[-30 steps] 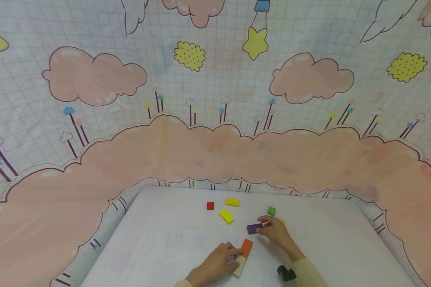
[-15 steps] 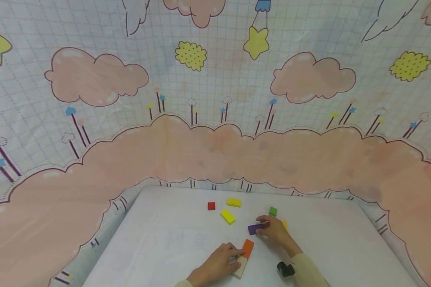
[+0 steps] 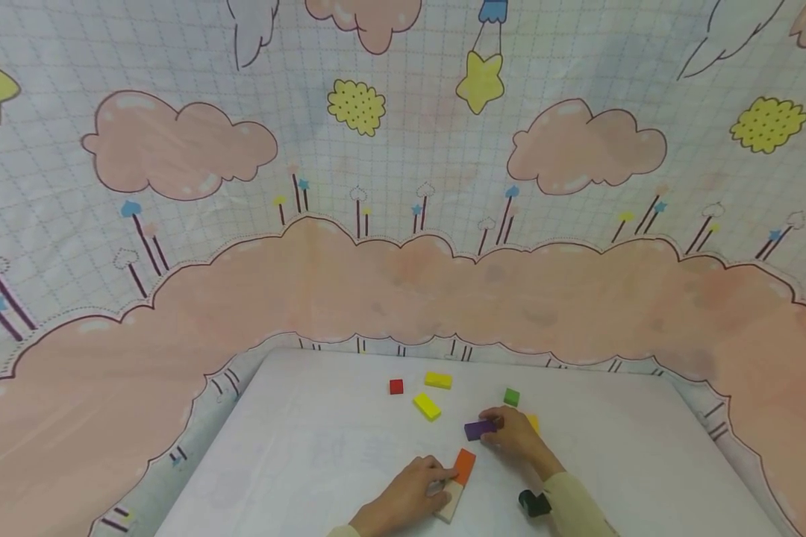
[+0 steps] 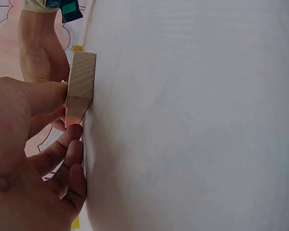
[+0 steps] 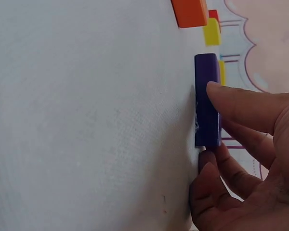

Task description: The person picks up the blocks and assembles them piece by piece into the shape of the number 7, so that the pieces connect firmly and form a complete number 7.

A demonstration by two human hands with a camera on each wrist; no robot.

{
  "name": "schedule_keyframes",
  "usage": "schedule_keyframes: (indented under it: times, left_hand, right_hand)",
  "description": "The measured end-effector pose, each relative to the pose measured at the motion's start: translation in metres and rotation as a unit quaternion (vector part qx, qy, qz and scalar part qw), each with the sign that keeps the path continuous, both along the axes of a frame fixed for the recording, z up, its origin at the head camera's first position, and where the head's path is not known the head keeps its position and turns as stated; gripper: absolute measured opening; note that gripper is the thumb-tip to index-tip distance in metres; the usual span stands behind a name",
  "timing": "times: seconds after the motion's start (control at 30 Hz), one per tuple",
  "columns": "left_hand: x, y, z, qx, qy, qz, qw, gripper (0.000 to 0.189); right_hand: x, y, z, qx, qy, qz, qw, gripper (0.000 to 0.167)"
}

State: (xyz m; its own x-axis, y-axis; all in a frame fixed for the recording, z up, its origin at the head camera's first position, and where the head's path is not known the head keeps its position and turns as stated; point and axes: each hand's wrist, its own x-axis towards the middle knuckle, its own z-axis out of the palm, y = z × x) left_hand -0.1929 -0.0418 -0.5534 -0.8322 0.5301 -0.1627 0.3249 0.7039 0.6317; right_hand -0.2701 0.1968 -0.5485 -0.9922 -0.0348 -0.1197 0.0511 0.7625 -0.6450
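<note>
In the head view, my left hand [image 3: 410, 492] rests on two blocks lying end to end. Its index fingertip touches the orange block [image 3: 465, 467], while the thumb presses the plain wooden block [image 3: 448, 504]. The left wrist view shows the wooden block's end [image 4: 82, 74] close up, with the thumb on its upper face and the other fingers loosely bent beside it. My right hand [image 3: 513, 434] pinches the purple block [image 5: 206, 103] at its right end, thumb on the near side and fingers behind. That block sits beyond the orange one, apart from it.
Farther back on the white table [image 3: 295, 432] lie a red cube [image 3: 396, 386] and two yellow blocks, one [image 3: 438, 380] behind the other [image 3: 427, 406]. A green block [image 3: 512, 397] and a partly hidden orange-yellow piece [image 3: 533, 424] are beyond my right hand. A dark green object [image 3: 533, 503] is by the right sleeve.
Both hands keep nearly the same places. The right fingers have shifted slightly along the purple block; the other blocks have not moved.
</note>
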Motion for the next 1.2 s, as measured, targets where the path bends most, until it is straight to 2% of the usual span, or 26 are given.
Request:
schedule_keyframes:
  times: [0.23, 0.6, 0.9, 1.2]
  left_hand:
    - [0.002, 0.001, -0.002, -0.006, -0.002, 0.001, 1.0, 0.039]
    - [0.007, 0.002, 0.003, -0.016, 0.004, 0.002, 0.9999, 0.039]
    - [0.009, 0.003, -0.002, -0.009, 0.014, -0.003, 0.9999, 0.039]
    - [0.011, 0.005, 0.0, -0.014, 0.011, 0.006, 0.9998, 0.039]
  right_hand:
    - [0.004, 0.001, -0.003, -0.001, 0.001, 0.004, 1.0, 0.03]
    - [0.008, 0.002, -0.006, 0.001, 0.016, -0.002, 0.9999, 0.029]
    - [0.011, 0.005, -0.007, -0.009, 0.031, -0.002, 0.9995, 0.029]
    - [0.015, 0.005, 0.001, -0.026, 0.042, -0.005, 0.9988, 0.03]
